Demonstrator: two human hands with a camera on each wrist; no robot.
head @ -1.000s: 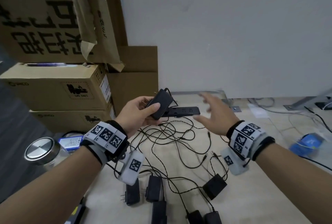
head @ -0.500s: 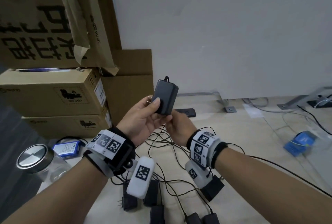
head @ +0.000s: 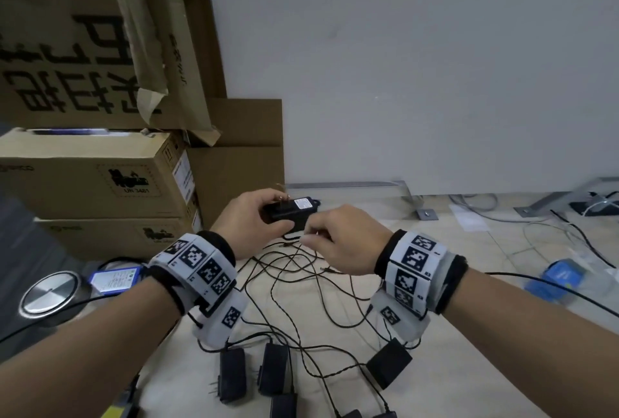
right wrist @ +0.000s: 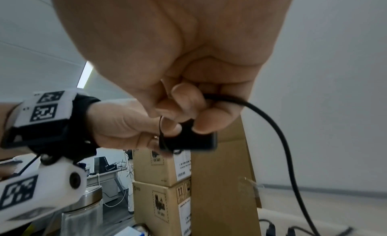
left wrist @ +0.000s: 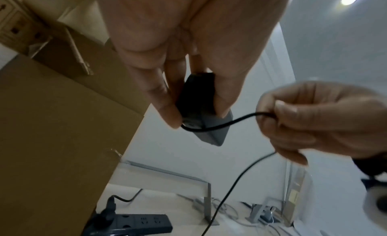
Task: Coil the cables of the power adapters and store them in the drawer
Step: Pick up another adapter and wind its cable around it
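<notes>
My left hand [head: 259, 220] grips a black power adapter [head: 290, 211] above the table, prongs pointing up and away. In the left wrist view its thumb and fingers [left wrist: 167, 105] clamp the adapter [left wrist: 201, 113] from both sides. My right hand [head: 335, 243] pinches the adapter's thin black cable [left wrist: 226, 122] close to the body; the cable [right wrist: 278, 132] hangs down from that pinch. Several other black adapters [head: 274, 367] lie on the table near me, their cables [head: 301, 277] tangled in a loose heap below my hands. No drawer is in view.
Stacked cardboard boxes [head: 100, 176] stand at the left against the white wall. A metal-lidded jar [head: 50, 293] and a blue pack [head: 114, 280] sit at the left edge. A black power strip [left wrist: 136, 223] lies under my hands. A blue object [head: 559, 278] lies right.
The left hand has lowered the adapter and turned it flat. The right hand came in from open and reaching, and now pinches the cable beside the adapter.
</notes>
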